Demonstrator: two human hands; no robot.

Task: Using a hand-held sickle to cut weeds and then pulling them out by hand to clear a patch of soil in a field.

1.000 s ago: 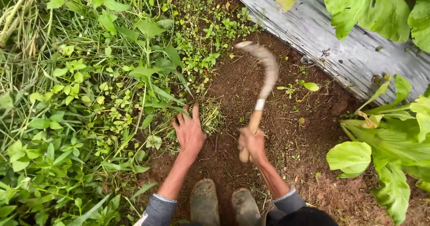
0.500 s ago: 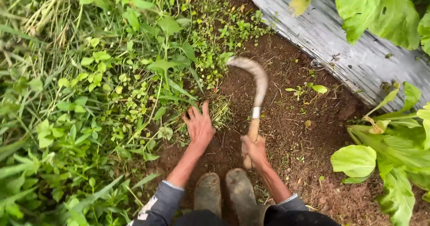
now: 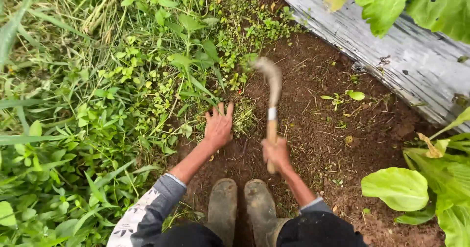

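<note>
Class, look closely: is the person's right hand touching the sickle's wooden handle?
Touching. The head view shows the right hand wrapped around the sickle at its wooden handle.

Body only, head view. Left arm: long sleeve at about 7 o'clock, grey at the forearm with a paler cuff edge; higher up it turns white with a dark scattered print. Left hand bare, no glove, no ring or watch visible. Right arm: grey sleeve at about 5 o'clock, light cuff band, mostly cut off by dark clothing. Right hand bare too. Dark, near-black trousers along the bottom edge. Rubber boots at 6 o'clock, dull olive-grey, rounded toes, mud-smeared, side by side.
</note>
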